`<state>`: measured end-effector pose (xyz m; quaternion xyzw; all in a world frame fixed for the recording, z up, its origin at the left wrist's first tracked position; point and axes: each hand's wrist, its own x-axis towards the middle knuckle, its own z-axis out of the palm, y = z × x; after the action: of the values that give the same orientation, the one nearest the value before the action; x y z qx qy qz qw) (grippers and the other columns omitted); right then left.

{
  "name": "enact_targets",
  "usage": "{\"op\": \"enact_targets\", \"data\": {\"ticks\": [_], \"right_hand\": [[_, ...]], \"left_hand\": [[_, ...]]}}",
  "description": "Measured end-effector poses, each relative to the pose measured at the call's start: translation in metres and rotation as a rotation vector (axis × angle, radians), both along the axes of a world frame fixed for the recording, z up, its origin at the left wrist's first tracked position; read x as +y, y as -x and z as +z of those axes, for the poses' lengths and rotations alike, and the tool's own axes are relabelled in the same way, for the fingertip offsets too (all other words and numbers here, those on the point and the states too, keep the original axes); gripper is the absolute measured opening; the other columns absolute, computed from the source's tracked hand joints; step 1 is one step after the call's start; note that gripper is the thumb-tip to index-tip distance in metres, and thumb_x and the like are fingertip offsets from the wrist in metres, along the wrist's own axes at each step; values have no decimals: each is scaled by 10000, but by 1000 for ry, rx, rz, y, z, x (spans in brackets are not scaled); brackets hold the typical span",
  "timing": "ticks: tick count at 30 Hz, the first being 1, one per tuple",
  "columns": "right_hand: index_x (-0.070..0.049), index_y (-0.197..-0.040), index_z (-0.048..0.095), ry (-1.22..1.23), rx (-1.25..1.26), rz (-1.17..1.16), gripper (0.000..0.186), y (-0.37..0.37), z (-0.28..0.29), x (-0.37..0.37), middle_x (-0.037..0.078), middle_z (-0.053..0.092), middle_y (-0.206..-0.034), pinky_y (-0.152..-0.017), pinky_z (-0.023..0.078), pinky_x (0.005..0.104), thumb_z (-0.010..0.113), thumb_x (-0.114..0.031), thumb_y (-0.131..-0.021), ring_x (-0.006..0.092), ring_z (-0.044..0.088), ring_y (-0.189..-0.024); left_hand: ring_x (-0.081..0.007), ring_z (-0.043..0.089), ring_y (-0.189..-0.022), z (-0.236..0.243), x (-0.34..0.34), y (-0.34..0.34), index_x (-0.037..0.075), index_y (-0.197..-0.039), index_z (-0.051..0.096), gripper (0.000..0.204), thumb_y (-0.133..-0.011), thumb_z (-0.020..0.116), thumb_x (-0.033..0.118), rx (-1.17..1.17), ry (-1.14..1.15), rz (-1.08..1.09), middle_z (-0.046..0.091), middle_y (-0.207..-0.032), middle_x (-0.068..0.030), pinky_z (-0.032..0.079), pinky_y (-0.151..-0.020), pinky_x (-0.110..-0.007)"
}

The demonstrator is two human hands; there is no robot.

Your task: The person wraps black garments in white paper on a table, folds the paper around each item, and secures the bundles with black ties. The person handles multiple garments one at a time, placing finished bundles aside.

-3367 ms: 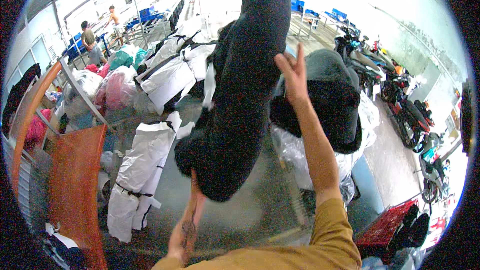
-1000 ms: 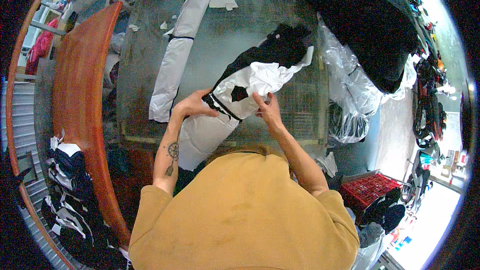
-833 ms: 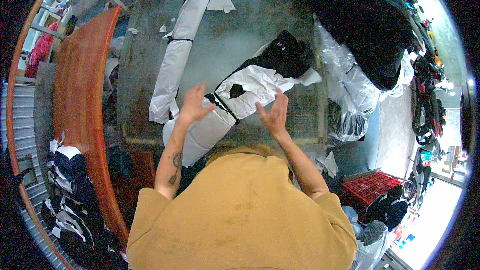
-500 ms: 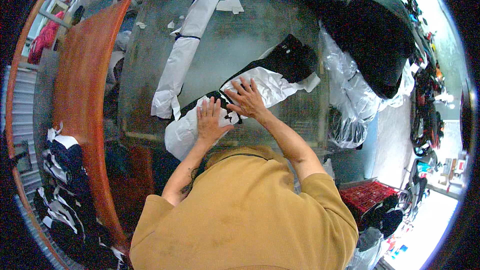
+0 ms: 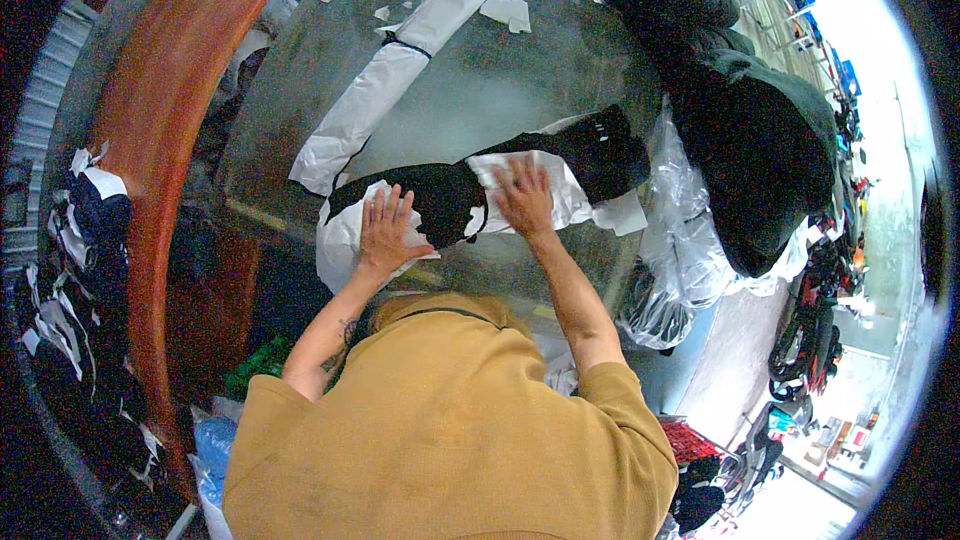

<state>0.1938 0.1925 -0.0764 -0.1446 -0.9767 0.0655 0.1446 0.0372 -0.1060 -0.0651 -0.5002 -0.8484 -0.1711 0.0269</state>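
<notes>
A long bundle of black fabric (image 5: 430,195), partly covered by white paper, lies across the table in front of me. My left hand (image 5: 386,227) rests flat on the torn white paper (image 5: 342,240) at the bundle's left end, fingers spread. On the paper (image 5: 562,188) farther right lies my right hand (image 5: 524,198), also flat with fingers apart. Between my hands the paper is torn open, and black fabric shows. A second roll (image 5: 395,80), wrapped in white paper and tied with a dark band, lies slantwise beyond the bundle.
Scraps of white paper (image 5: 507,13) lie on the grey table (image 5: 480,100). A big black fabric pile (image 5: 765,155) and clear plastic wrap (image 5: 680,230) stand along the right side. An orange-brown curved panel (image 5: 165,140) rises at the left, with dark bundles (image 5: 95,230) beyond it.
My hands have moved apart, the left one leftward and the right one rightward. More black fabric now shows between the two pieces of paper. The whole view has also turned somewhat.
</notes>
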Motion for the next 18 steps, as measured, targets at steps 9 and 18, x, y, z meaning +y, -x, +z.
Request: {"op": "enact_targets", "data": {"ticks": [9, 18], "right_hand": [[-73, -1500, 441, 146, 161, -125, 947, -113, -3, 80, 281, 386, -1537, -1170, 307, 533, 830, -486, -742, 459, 370, -1418], [-360, -1533, 414, 37, -66, -88, 822, -48, -18, 14, 61, 314, -1632, -1180, 310, 601, 654, -55, -808, 433, 358, -1437]], "left_hand": [[-420, 341, -1445, -15, 18, 39, 146, -1562, 366, 1111, -689, 732, 728, -92, 39, -81, 278, -1631, -160, 209, -1191, -612], [-498, 125, -1503, 9, 34, 13, 382, -1598, 237, 1175, -620, 872, 527, 90, 221, -227, 124, -1680, -142, 165, -1085, -802]]}}
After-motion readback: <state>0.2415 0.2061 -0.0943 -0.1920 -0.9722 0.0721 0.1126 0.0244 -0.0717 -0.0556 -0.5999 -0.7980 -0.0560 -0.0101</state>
